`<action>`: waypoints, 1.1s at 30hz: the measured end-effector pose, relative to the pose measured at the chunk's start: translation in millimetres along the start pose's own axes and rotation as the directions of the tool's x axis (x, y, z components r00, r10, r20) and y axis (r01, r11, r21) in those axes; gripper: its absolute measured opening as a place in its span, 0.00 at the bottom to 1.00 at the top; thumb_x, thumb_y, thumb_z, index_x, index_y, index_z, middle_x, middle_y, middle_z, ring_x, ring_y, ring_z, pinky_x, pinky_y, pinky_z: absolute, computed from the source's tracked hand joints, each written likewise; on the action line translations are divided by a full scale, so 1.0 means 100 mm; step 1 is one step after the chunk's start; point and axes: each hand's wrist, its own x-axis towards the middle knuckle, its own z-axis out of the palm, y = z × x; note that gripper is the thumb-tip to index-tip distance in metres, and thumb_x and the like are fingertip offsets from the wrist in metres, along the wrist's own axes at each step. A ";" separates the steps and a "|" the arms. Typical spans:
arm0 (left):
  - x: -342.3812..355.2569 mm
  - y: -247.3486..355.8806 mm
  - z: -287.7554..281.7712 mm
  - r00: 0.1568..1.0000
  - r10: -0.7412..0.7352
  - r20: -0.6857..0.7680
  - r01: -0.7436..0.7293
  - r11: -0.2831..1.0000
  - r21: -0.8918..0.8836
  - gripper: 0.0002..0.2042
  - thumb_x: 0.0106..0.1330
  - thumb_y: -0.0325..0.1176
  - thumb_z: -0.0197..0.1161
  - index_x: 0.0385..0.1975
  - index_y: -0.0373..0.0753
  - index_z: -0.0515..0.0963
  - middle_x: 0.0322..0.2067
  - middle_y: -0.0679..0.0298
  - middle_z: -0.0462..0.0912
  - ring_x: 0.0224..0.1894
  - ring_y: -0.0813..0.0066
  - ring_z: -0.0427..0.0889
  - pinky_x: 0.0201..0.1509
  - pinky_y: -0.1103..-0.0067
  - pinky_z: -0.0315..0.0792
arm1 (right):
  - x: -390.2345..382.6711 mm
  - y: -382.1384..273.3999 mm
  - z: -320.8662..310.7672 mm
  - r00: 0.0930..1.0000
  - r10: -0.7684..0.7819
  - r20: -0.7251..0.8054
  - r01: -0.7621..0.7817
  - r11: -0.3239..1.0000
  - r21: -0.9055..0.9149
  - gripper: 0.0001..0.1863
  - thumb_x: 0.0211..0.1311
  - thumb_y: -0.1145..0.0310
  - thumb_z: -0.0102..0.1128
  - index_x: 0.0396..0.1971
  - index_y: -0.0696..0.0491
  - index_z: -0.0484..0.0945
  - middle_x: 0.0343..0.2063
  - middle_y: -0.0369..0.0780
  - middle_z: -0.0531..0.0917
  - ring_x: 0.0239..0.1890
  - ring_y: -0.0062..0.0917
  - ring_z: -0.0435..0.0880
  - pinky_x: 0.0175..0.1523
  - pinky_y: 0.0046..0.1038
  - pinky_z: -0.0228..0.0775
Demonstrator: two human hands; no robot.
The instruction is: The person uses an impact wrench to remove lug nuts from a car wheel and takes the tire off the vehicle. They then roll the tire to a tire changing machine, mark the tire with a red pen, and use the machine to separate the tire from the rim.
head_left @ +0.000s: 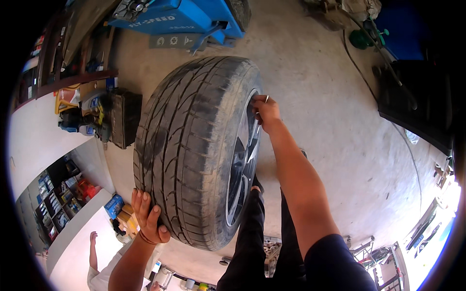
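Observation:
A worn black car tyre (187, 145) on an alloy wheel rim (247, 157) stands upright on the floor in front of me, its tread toward my left. My left hand (148, 220) lies against the lower left of the tread, fingers extended and thumb apart. At the upper right, my right hand (265, 112) has its fingers curled closed over the edge of the rim. The rim hides some of those fingertips, so anything small between them is not visible. Dusty wear pales the tyre's right shoulder.
A blue machine (179, 19) stands beyond the tyre. To the left are a dark box (125, 119) and shelving (77, 80). A black cabinet-like object (415, 104) and a cable (357, 63) are on the right. Another person's arm (93, 250) shows at lower left.

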 end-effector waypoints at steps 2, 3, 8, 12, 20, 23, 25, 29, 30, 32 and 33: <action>0.02 -0.03 0.00 1.000 0.013 -0.014 -0.013 1.000 0.000 0.29 0.70 0.44 0.41 0.69 0.40 0.64 0.70 0.43 0.63 0.72 0.40 0.61 0.72 0.43 0.52 | -0.01 -0.01 -0.01 1.000 0.017 -0.022 -0.015 0.995 0.103 0.12 0.66 0.59 0.57 0.36 0.53 0.81 0.21 0.38 0.81 0.12 0.22 0.70 0.16 0.28 0.56; 0.04 -0.04 -0.01 1.000 0.007 -0.009 -0.007 1.000 -0.005 0.29 0.70 0.44 0.41 0.69 0.40 0.64 0.70 0.43 0.63 0.72 0.40 0.61 0.72 0.43 0.52 | -0.01 -0.02 -0.02 0.996 0.073 -0.050 -0.061 0.976 0.209 0.10 0.65 0.62 0.58 0.36 0.53 0.81 0.20 0.37 0.81 0.12 0.22 0.70 0.15 0.28 0.55; 0.09 -0.14 -0.02 0.999 0.026 -0.035 -0.027 0.999 -0.033 0.28 0.71 0.44 0.41 0.68 0.39 0.66 0.69 0.43 0.65 0.72 0.41 0.61 0.72 0.44 0.52 | 0.06 -0.01 0.00 0.995 0.097 0.021 -0.096 0.995 -0.015 0.06 0.60 0.70 0.59 0.35 0.54 0.81 0.20 0.37 0.80 0.14 0.20 0.71 0.16 0.27 0.58; 0.13 -0.22 -0.04 0.999 0.020 -0.036 -0.023 0.998 -0.063 0.28 0.71 0.44 0.41 0.67 0.39 0.67 0.69 0.43 0.65 0.72 0.41 0.61 0.72 0.44 0.52 | 0.03 -0.03 0.02 0.979 -0.177 -0.104 0.164 0.979 -0.124 0.05 0.60 0.71 0.60 0.34 0.55 0.80 0.20 0.36 0.80 0.14 0.20 0.72 0.16 0.27 0.60; 0.32 -0.26 -0.07 1.000 -0.021 -0.017 0.019 0.994 -0.106 0.28 0.70 0.43 0.42 0.68 0.41 0.69 0.71 0.50 0.65 0.75 0.48 0.59 0.76 0.49 0.49 | -0.48 -1.32 -0.22 0.961 -0.240 -0.137 0.247 0.969 0.032 0.09 0.64 0.66 0.62 0.37 0.57 0.81 0.23 0.35 0.80 0.19 0.18 0.75 0.21 0.25 0.62; 0.37 -0.21 -0.08 0.998 0.040 -0.049 -0.044 0.996 -0.081 0.27 0.69 0.43 0.42 0.66 0.42 0.71 0.70 0.50 0.65 0.75 0.49 0.59 0.76 0.48 0.49 | -0.35 -2.25 0.11 0.859 -0.506 -0.075 0.492 0.857 -0.154 0.11 0.64 0.65 0.61 0.38 0.58 0.81 0.26 0.38 0.83 0.26 0.24 0.81 0.30 0.29 0.71; 0.36 -0.16 -0.09 0.999 -0.026 -0.024 0.024 0.995 -0.096 0.27 0.69 0.43 0.43 0.65 0.42 0.72 0.70 0.51 0.66 0.75 0.49 0.59 0.75 0.48 0.49 | -0.11 -2.82 0.53 0.706 -0.708 -0.010 0.637 0.641 -0.429 0.12 0.62 0.64 0.62 0.38 0.57 0.81 0.29 0.43 0.86 0.34 0.34 0.85 0.40 0.34 0.75; 0.34 -0.12 -0.13 0.997 -0.074 0.008 0.074 0.992 -0.103 0.25 0.67 0.43 0.44 0.61 0.44 0.75 0.69 0.53 0.67 0.74 0.51 0.61 0.75 0.48 0.50 | 0.31 -3.41 1.28 0.610 -0.766 0.203 0.650 0.337 -0.682 0.14 0.60 0.63 0.62 0.42 0.54 0.81 0.37 0.47 0.86 0.44 0.44 0.85 0.49 0.40 0.75; 0.34 -0.11 -0.14 0.997 -0.071 0.017 0.072 0.993 -0.097 0.25 0.66 0.43 0.44 0.61 0.45 0.76 0.69 0.54 0.68 0.74 0.51 0.61 0.75 0.48 0.51 | 0.38 -3.45 1.42 0.595 -0.750 0.289 0.630 0.212 -0.747 0.15 0.60 0.62 0.62 0.43 0.54 0.81 0.41 0.47 0.86 0.47 0.45 0.84 0.50 0.41 0.75; 0.34 -0.12 -0.17 0.995 -0.097 0.035 0.100 0.990 -0.097 0.24 0.66 0.44 0.45 0.59 0.47 0.77 0.69 0.55 0.68 0.74 0.52 0.62 0.75 0.48 0.51 | 0.47 -3.52 1.57 0.624 -0.701 0.346 0.614 0.166 -0.772 0.15 0.60 0.62 0.62 0.44 0.53 0.80 0.44 0.48 0.85 0.49 0.45 0.83 0.52 0.42 0.74; 0.34 -0.12 -0.19 0.995 -0.090 0.049 0.094 0.991 -0.093 0.24 0.66 0.44 0.45 0.59 0.48 0.77 0.69 0.56 0.68 0.74 0.53 0.62 0.75 0.48 0.51 | 0.47 -3.53 1.58 0.622 -0.685 0.379 0.607 0.116 -0.786 0.15 0.59 0.62 0.63 0.44 0.53 0.80 0.47 0.48 0.84 0.51 0.44 0.81 0.54 0.42 0.74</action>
